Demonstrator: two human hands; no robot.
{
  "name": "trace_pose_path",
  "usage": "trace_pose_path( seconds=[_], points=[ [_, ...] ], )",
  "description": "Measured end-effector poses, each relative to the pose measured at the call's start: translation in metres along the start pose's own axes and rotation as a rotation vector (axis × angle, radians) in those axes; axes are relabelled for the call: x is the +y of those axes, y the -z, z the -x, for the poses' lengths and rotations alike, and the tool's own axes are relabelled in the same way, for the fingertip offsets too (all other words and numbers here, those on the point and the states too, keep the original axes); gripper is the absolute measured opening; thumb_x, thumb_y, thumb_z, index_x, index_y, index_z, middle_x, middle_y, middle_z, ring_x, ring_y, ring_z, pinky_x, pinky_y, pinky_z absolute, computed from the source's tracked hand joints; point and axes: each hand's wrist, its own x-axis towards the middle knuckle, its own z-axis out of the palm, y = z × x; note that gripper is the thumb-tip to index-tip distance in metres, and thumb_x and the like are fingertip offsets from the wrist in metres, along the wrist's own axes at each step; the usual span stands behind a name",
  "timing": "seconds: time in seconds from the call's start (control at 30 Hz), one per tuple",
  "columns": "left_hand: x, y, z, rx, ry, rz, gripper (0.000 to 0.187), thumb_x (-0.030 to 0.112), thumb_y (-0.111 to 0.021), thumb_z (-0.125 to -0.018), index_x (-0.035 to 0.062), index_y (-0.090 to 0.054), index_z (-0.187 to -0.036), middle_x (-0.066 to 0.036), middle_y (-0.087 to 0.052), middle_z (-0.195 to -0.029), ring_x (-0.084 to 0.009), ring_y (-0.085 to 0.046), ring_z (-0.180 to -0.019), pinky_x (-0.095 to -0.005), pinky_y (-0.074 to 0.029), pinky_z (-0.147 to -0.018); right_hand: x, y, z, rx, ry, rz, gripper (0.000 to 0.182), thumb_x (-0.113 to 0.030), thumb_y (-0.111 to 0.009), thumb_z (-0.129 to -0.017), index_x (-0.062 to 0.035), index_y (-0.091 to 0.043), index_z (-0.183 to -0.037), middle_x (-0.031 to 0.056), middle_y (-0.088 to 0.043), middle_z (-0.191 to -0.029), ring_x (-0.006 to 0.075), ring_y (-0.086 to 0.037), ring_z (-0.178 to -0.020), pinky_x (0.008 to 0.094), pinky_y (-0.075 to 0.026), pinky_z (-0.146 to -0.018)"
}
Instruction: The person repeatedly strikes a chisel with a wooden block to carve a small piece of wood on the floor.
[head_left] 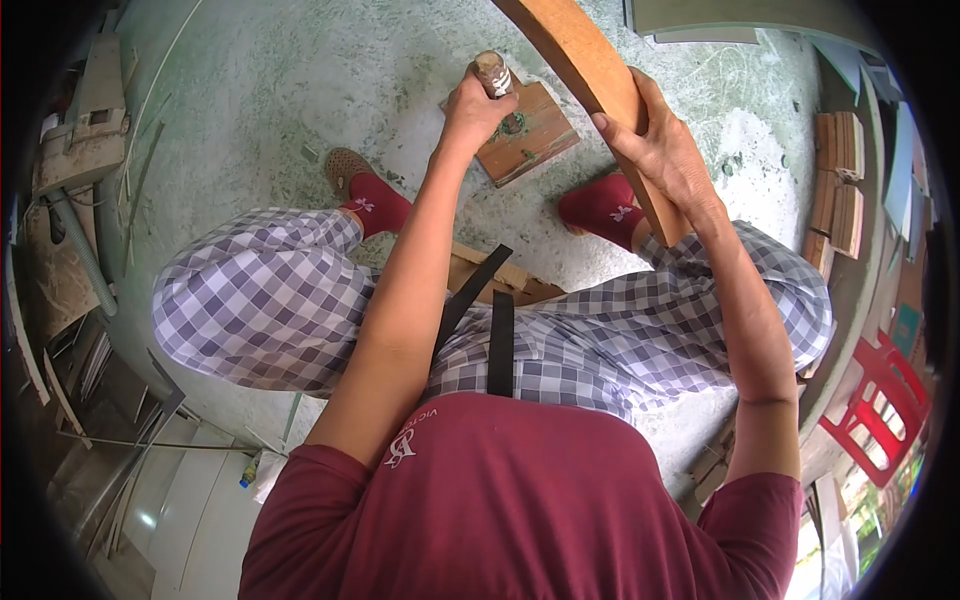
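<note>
My left hand (473, 112) is closed round a short brown cylinder (492, 72) with white marks and a tan end; its exact kind is something I cannot tell. Just under that hand, a reddish-brown square of wood (530, 140) with a dark green stain lies on the floor between my feet. On the other side, my right hand (668, 150) grips a long curved wooden piece (585, 55), thumb on its near face and fingers behind. This piece slants from the top edge of the view down to my right knee, its lower end near my shin.
Wood blocks (838, 185) are stacked along the right, near a red plastic chair (880, 405). Scrap boards and a grey pipe (82, 255) crowd the left side. Below my lap, a wooden seat edge (505, 275) shows. The floor (270, 90) is green and worn.
</note>
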Motion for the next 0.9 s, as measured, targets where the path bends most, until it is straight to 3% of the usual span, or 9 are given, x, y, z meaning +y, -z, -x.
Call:
trace_pose_path(
  seconds=[0.17,0.37,0.43,0.5,0.73,0.77,0.8,0.83,0.9],
  points=[
    [0.002,-0.002,0.000,-0.036,-0.018,-0.040,0.030,0.017,-0.072,-0.072,0.0031,-0.059,-0.095,-0.007,-0.066,-0.087,-0.0181,-0.062,-0.082,-0.0313,-0.048,-0.076,0.002,0.002,0.000,0.006,-0.040,-0.045,0.090,-0.069,-0.060,-0.072,-0.0090,-0.039,-0.136,0.0256,-0.063,-0.100,0.0335,-0.067,-0.085,0.0455,-0.055,-0.079],
    [0.008,-0.013,0.004,-0.062,0.039,-0.049,0.032,0.017,-0.070,-0.072,0.0026,-0.057,-0.098,-0.010,-0.065,-0.092,-0.0185,-0.061,-0.084,-0.0317,-0.047,-0.079,-0.022,0.010,0.008,0.138,0.115,-0.133,0.084,-0.057,-0.064,-0.074,-0.0062,-0.036,-0.135,0.0261,-0.062,-0.104,0.0343,-0.065,-0.094,0.0436,-0.054,-0.083],
    [0.005,-0.024,0.004,-0.052,-0.023,0.061,0.049,0.022,-0.065,-0.071,-0.0012,-0.049,-0.111,-0.022,-0.062,-0.098,-0.0373,-0.060,-0.096,-0.0426,-0.047,-0.084,-0.032,0.014,0.008,0.216,0.236,-0.145,0.084,-0.054,-0.067,-0.074,-0.0074,-0.034,-0.136,0.0258,-0.061,-0.108,0.0346,-0.064,-0.097,0.0430,-0.053,-0.085],
    [0.008,-0.028,0.008,-0.043,0.008,0.051,0.050,0.021,-0.063,-0.071,-0.0011,-0.048,-0.114,-0.023,-0.062,-0.101,-0.0377,-0.060,-0.097,-0.0433,-0.047,-0.084,-0.032,0.009,0.009,0.212,0.241,-0.174,0.089,-0.056,-0.066,-0.074,-0.0080,-0.030,-0.140,0.0242,-0.055,-0.117,0.0333,-0.062,-0.098,0.0433,-0.051,-0.085],
    [0.013,-0.031,0.007,-0.125,-0.064,0.117,0.047,0.020,-0.064,-0.076,0.0003,-0.048,-0.115,-0.022,-0.061,-0.104,-0.0362,-0.060,-0.099,-0.0432,-0.047,-0.083,-0.015,-0.009,0.005,-0.161,0.101,0.167,0.080,-0.044,-0.069,-0.076,-0.0102,-0.032,-0.138,0.0260,-0.060,-0.110,0.0342,-0.064,-0.095,0.0417,-0.054,-0.085],
    [0.013,-0.029,0.012,-0.119,-0.039,0.122,0.045,0.021,-0.065,-0.077,0.0007,-0.048,-0.114,-0.021,-0.062,-0.103,-0.0361,-0.060,-0.098,-0.0430,-0.047,-0.083,-0.017,-0.008,0.006,-0.095,0.074,0.032,0.080,-0.045,-0.069,-0.076,-0.0111,-0.032,-0.139,0.0255,-0.060,-0.110,0.0336,-0.064,-0.094,0.0405,-0.054,-0.083],
    [0.018,-0.023,0.012,-0.169,-0.024,0.040,0.068,0.033,-0.067,-0.076,-0.0032,-0.040,-0.128,-0.021,-0.058,-0.112,-0.0276,-0.058,-0.105,-0.0358,-0.043,-0.090,-0.021,-0.006,0.007,-0.029,0.042,-0.104,0.081,-0.045,-0.070,-0.075,-0.0121,-0.032,-0.139,0.0249,-0.060,-0.111,0.0330,-0.065,-0.094,0.0392,-0.055,-0.081],
    [0.021,-0.021,0.013,-0.154,0.001,-0.028,0.065,0.032,-0.066,-0.077,-0.0026,-0.042,-0.126,-0.020,-0.059,-0.112,-0.0284,-0.058,-0.105,-0.0359,-0.044,-0.090,-0.032,0.002,0.006,0.070,0.139,-0.103,0.079,-0.049,-0.065,-0.077,-0.0064,-0.033,-0.136,0.0240,-0.065,-0.092,0.0324,-0.068,-0.079,0.0369,-0.059,-0.071],
    [0.026,-0.017,0.015,-0.166,0.047,-0.018,0.062,0.031,-0.067,-0.077,-0.0027,-0.043,-0.124,-0.019,-0.060,-0.110,-0.0301,-0.058,-0.104,-0.0366,-0.044,-0.088,-0.044,0.014,0.005,0.201,0.239,-0.163,0.083,-0.046,-0.068,-0.077,-0.0076,-0.030,-0.139,0.0233,-0.060,-0.110,0.0300,-0.065,-0.088,0.0398,-0.056,-0.079]
  ],
)
